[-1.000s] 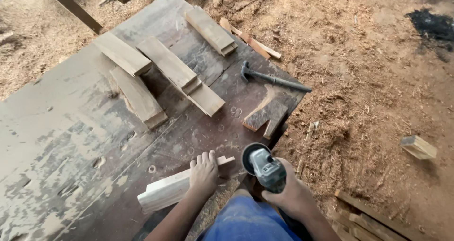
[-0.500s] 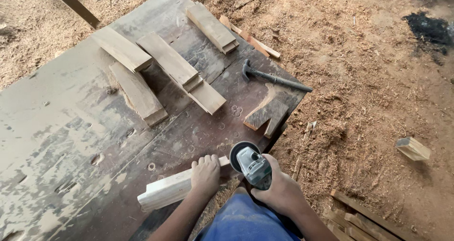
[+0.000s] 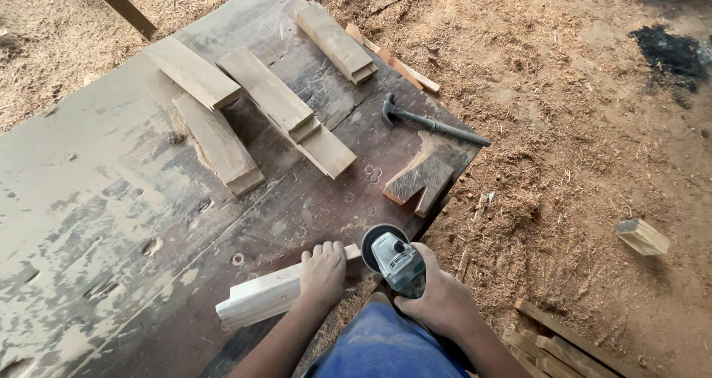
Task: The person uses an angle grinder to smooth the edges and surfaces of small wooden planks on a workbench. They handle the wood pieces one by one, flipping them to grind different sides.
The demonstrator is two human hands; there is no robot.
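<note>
Big worn board desk (image 3: pixel 111 222) lying on sawdust-covered ground (image 3: pixel 593 148). Several wooden planks (image 3: pixel 267 104) resting across its far half, a hammer (image 3: pixel 434 124) lying near the right edge, a dark wood offcut (image 3: pixel 419 181) just below it. Pale wood block (image 3: pixel 267 296) sitting at the near edge; left hand (image 3: pixel 322 273) pressing down on it, fingers curled over its top. Right hand (image 3: pixel 437 300) gripping an angle grinder (image 3: pixel 394 259), fingers wrapped around the body, disc touching the block's right end. Small loose block (image 3: pixel 641 237) lying well apart on the ground.
</note>
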